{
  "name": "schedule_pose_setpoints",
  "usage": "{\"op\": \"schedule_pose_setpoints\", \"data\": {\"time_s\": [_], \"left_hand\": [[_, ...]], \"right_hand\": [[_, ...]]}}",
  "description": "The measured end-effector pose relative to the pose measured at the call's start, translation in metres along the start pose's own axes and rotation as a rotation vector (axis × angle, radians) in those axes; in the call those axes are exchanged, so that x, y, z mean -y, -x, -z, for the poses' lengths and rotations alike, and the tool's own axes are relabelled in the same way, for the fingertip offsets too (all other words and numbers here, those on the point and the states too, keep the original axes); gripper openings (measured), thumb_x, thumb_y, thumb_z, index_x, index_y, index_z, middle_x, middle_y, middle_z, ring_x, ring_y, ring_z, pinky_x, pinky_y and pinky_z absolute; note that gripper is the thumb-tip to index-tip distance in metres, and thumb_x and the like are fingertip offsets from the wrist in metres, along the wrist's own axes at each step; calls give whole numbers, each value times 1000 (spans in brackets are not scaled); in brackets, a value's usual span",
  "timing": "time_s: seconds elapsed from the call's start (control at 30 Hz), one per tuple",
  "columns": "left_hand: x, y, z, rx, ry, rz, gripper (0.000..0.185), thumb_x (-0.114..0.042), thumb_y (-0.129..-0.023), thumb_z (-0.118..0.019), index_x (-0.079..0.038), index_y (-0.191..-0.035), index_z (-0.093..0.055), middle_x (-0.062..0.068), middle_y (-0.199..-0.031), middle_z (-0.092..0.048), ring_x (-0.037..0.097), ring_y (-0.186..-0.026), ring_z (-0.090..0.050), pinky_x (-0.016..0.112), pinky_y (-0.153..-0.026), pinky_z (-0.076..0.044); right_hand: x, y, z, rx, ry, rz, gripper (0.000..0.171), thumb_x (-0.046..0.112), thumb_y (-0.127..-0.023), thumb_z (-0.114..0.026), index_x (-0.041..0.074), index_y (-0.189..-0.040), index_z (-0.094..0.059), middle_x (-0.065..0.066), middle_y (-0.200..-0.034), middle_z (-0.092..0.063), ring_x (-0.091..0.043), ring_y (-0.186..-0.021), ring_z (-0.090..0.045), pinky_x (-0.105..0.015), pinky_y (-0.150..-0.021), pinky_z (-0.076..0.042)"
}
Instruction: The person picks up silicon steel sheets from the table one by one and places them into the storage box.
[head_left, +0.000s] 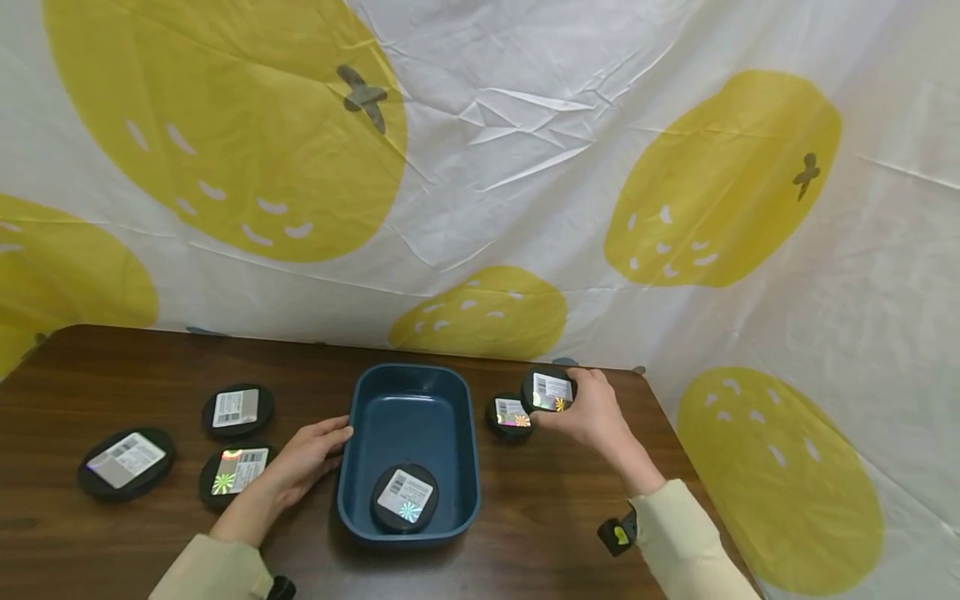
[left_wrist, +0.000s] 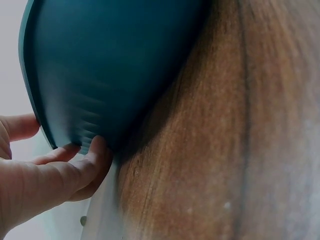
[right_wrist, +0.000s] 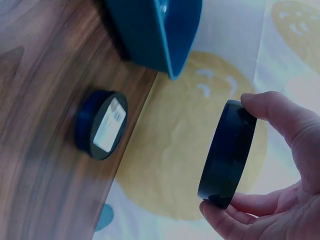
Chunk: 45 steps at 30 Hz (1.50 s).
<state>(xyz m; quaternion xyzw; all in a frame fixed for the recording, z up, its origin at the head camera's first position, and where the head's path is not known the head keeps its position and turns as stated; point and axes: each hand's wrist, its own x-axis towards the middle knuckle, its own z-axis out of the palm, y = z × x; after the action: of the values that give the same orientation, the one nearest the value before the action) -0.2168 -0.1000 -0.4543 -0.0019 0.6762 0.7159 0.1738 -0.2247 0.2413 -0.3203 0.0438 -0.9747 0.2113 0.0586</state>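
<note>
A dark blue tub (head_left: 352, 467) stands on the brown table with one black round tin (head_left: 405, 497) inside it. My left hand (head_left: 307, 458) rests with straight fingers against the tub's left wall (left_wrist: 85, 80). My right hand (head_left: 588, 408) holds a black round tin (head_left: 549, 390) by its edge above the table, right of the tub; in the right wrist view the tin (right_wrist: 227, 155) is pinched between thumb and fingers. Another tin (head_left: 510, 414) lies on the table just under it, also seen as the labelled tin (right_wrist: 102, 125).
Three more labelled black tins lie left of the tub: one (head_left: 237, 410) at the back, one (head_left: 234, 472) by my left wrist, one (head_left: 126, 462) far left. A white cloth with yellow fruit prints (head_left: 525, 167) hangs behind the table. The table edge (head_left: 675, 442) runs close on the right.
</note>
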Motion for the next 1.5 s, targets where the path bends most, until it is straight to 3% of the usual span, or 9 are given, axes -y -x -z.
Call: {"op": "schedule_pose_setpoints", "data": {"time_s": [0.2, 0.47, 0.63, 0.93, 1.5], "left_hand": [[-1, 0, 0, -7, -2, 22, 54, -17, -100, -39, 14, -141, -21, 34, -142, -29, 42, -129, -34, 53, -104, -30], [-1, 0, 0, -7, 1, 23, 54, -16, -100, -38, 14, -142, -21, 34, -143, -29, 41, -129, -34, 52, -104, -30], [-1, 0, 0, -7, 0, 15, 54, -16, -100, -38, 14, -141, -21, 34, -142, -30, 41, -129, -34, 52, -104, -30], [1, -1, 0, 0, 8, -29, 52, -13, -100, -37, 17, -140, -21, 35, -140, -32, 40, -127, -36, 53, -103, -31], [1, 0, 0, -4, 19, -30, 52, -13, -100, -38, 18, -139, -23, 34, -139, -34, 37, -125, -40, 52, -103, -32]], "right_hand": [[15, 1, -4, 5, -2, 47, 81, 30, -66, -83, -12, -126, -48, -27, -119, -52, -40, -108, -49, -47, -89, -45], [37, 4, -6, 8, -28, 105, 78, 29, -64, -85, -8, -124, -52, -21, -110, -54, -34, -97, -51, -43, -82, -46], [49, 6, -8, 32, -33, 131, 79, 29, -65, -84, -8, -126, -50, -22, -117, -53, -35, -101, -51, -44, -85, -46], [66, 7, -15, 55, -24, 179, 80, 31, -63, -85, -7, -125, -51, -20, -115, -53, -29, -96, -51, -38, -81, -47], [88, 17, -32, 174, -77, 236, 81, 31, -64, -85, -3, -128, -49, -12, -109, -50, -23, -88, -49, -33, -73, -47]]}}
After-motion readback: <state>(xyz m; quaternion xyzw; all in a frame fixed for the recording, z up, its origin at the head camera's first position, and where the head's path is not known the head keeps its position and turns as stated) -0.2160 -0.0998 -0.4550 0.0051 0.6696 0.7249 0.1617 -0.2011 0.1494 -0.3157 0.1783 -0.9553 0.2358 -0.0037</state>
